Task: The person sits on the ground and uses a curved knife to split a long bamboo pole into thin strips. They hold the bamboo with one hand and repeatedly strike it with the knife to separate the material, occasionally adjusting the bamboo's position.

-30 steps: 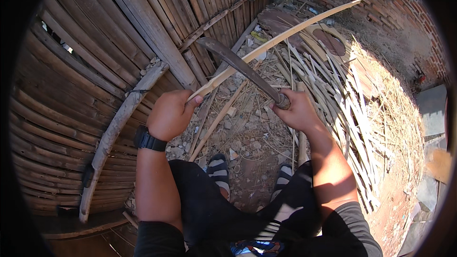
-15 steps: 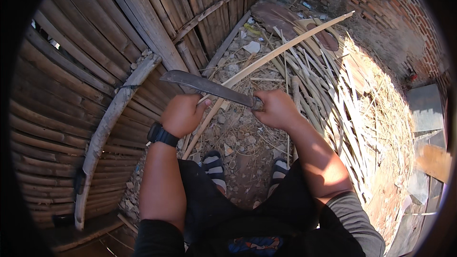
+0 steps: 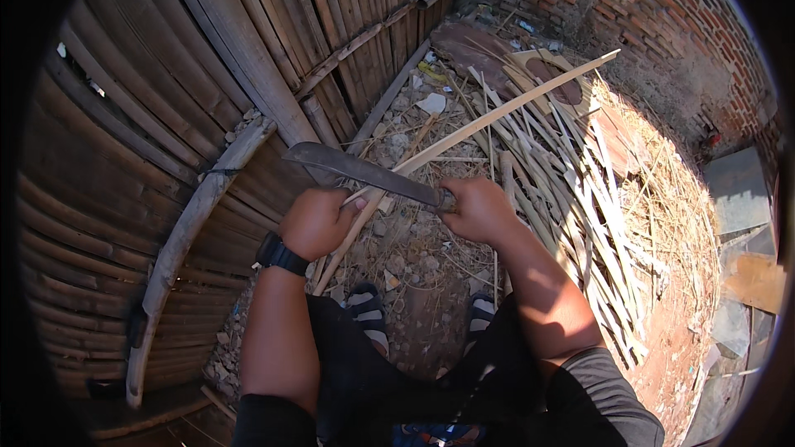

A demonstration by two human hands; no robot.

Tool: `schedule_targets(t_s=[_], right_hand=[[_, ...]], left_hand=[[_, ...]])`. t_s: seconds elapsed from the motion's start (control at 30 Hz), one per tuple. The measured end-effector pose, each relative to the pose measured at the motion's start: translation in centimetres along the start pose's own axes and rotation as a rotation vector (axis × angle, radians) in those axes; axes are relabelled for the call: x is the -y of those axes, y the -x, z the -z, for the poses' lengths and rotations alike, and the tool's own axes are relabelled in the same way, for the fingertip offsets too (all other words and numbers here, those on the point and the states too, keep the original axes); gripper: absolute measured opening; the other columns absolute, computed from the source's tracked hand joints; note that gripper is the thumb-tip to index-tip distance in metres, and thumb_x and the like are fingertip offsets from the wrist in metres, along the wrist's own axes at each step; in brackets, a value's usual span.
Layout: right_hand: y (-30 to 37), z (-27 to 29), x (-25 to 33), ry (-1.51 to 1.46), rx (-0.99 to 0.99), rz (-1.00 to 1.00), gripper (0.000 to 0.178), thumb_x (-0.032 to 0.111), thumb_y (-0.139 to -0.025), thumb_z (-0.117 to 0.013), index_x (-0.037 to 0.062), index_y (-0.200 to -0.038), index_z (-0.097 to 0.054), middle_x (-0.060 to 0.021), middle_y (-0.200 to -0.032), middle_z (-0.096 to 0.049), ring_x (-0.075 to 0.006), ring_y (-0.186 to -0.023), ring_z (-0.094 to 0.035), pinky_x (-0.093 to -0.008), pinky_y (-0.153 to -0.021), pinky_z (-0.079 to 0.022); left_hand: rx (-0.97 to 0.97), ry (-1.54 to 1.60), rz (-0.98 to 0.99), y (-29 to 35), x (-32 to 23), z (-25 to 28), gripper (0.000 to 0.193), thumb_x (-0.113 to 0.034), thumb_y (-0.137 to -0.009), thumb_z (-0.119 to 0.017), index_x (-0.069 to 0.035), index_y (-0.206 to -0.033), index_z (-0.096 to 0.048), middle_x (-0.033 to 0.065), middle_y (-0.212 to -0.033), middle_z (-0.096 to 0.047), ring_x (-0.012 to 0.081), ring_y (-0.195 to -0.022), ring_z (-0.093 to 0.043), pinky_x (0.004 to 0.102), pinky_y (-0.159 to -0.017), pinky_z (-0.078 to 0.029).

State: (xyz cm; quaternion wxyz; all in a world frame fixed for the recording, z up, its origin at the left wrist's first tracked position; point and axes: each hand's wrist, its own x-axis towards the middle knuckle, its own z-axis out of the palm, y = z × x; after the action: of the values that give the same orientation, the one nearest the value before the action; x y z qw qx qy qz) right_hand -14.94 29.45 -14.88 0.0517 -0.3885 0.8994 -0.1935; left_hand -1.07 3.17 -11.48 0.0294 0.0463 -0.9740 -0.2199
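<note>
My right hand (image 3: 474, 209) is closed round the handle of a machete (image 3: 364, 170), its dark, broad blade pointing left. The blade lies across a long pale bamboo strip (image 3: 517, 105), which slants from the upper right down towards my left hand. My left hand (image 3: 316, 222) is closed, thumb against a thin end of the strip just below the blade. Another pale length (image 3: 342, 247) runs from under the blade down past that hand towards my left foot. How the two lengths join is hidden by the blade and fingers.
A heap of split bamboo strips (image 3: 571, 199) lies on the right, partly sunlit. A bamboo-slat wall (image 3: 124, 190) with a curved pole (image 3: 186, 223) stands close on my left. Behind is a brick wall (image 3: 671, 25). Rubble and straw cover the ground round my sandalled feet (image 3: 368, 314).
The far end of the bamboo strip has dipped lower in view. Both hands and the machete sit slightly lower, with the grips unchanged. The whole view has shifted a little.
</note>
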Motion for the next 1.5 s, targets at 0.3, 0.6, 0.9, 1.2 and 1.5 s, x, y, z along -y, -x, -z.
schedule_targets(t_s=[0.3,0.6,0.9,1.2,1.5], right_hand=[[-0.4,0.1,-4.6,-0.188,-0.09,-0.156,0.035,0.027,-0.083,-0.08,0.0051,-0.108,-0.072,-0.0141,-0.075,-0.069,-0.0258,-0.07,-0.066,-0.0428,-0.072,-0.053],[-1.0,1.7,-7.7,-0.388,-0.176,-0.317,0.041,0.03,-0.08,-0.077,0.0051,-0.111,-0.07,-0.0221,-0.087,-0.072,-0.0423,-0.086,-0.069,-0.0496,-0.077,-0.055],[0.4,2.7,-0.5,0.094,0.063,0.033,0.037,0.03,-0.08,-0.077,0.0109,-0.111,-0.071,-0.0227,-0.09,-0.072,-0.0438,-0.087,-0.069,-0.049,-0.079,-0.055],[0.7,3.1,-5.9,-0.164,-0.23,-0.252,0.039,0.022,-0.075,-0.076,0.0117,-0.112,-0.071,-0.0202,-0.089,-0.071,-0.0426,-0.089,-0.069,-0.051,-0.081,-0.055],[-1.0,0.4,-7.7,-0.27,-0.103,-0.129,0.028,0.023,-0.083,-0.082,0.0072,-0.101,-0.069,-0.0097,-0.075,-0.069,-0.02,-0.072,-0.066,-0.0385,-0.069,-0.052]], left_hand=[[0.089,0.1,-0.008,-1.0,1.7,-1.9,0.042,-0.037,-0.103,-0.062,0.002,-0.087,-0.069,0.0125,-0.067,-0.064,0.0245,-0.056,-0.061,0.0405,-0.057,-0.048],[0.288,0.534,0.202,0.4,1.4,-0.6,0.04,-0.04,-0.106,-0.058,-0.004,-0.093,-0.069,-0.0025,-0.066,-0.057,0.0062,-0.055,-0.052,0.0253,-0.052,-0.043],[0.221,0.518,0.168,0.2,1.5,-0.9,0.039,-0.036,-0.104,-0.061,0.001,-0.096,-0.071,0.0097,-0.068,-0.063,0.0192,-0.061,-0.061,0.0386,-0.061,-0.048],[0.066,0.312,0.065,-0.3,1.0,-0.4,0.04,-0.037,-0.101,-0.064,0.003,-0.097,-0.071,0.0202,-0.067,-0.06,0.0314,-0.058,-0.059,0.0438,-0.059,-0.045],[0.148,0.27,-0.015,0.0,-0.6,0.4,0.046,-0.039,-0.084,-0.085,0.005,-0.093,-0.072,0.0107,-0.069,-0.068,0.0158,-0.063,-0.064,0.0357,-0.063,-0.052]])
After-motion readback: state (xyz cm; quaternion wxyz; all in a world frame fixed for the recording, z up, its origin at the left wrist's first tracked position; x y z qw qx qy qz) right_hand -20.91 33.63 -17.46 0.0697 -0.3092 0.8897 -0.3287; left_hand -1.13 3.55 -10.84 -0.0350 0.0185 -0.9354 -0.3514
